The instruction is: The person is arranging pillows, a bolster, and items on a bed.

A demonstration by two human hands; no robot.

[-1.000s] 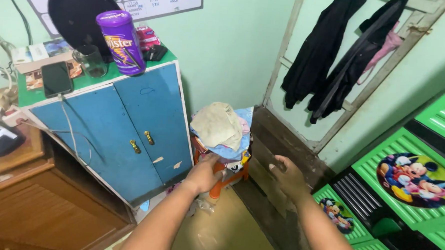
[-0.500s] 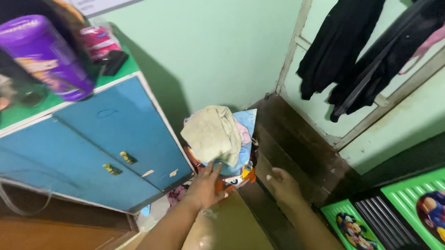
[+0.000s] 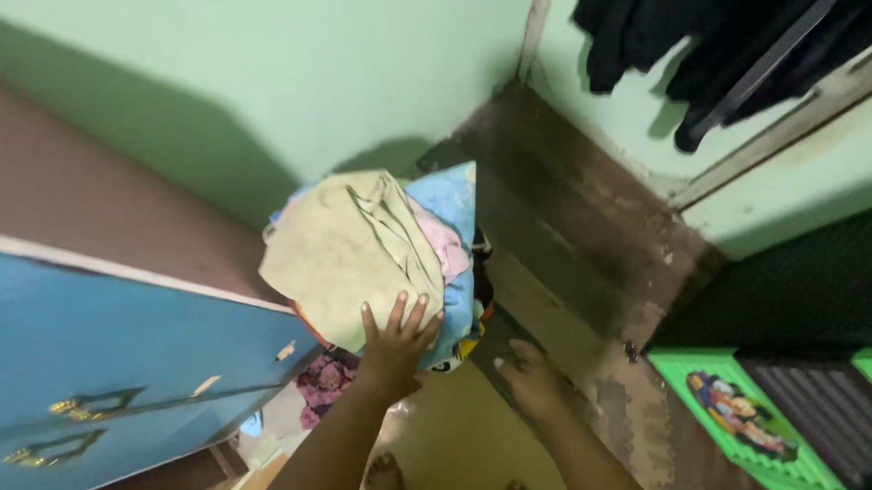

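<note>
From the head camera, we are looking down at a pile of clothes (image 3: 387,253) sitting in the corner between the blue cabinet (image 3: 88,357) and the dark wooden step (image 3: 564,231). Our left hand (image 3: 393,336) is lying flat with fingers spread against the beige cloth (image 3: 342,256) on top, gripping nothing. Our right hand (image 3: 528,376) is hovering open just beside the pile, possibly not touching it. Black clothes (image 3: 700,41) are hanging above, and green drawers (image 3: 742,415) are standing at right.

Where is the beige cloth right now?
In the head view, the beige cloth tops the clothes pile at centre, right of the blue cabinet, with the left hand on its lower edge.
</note>
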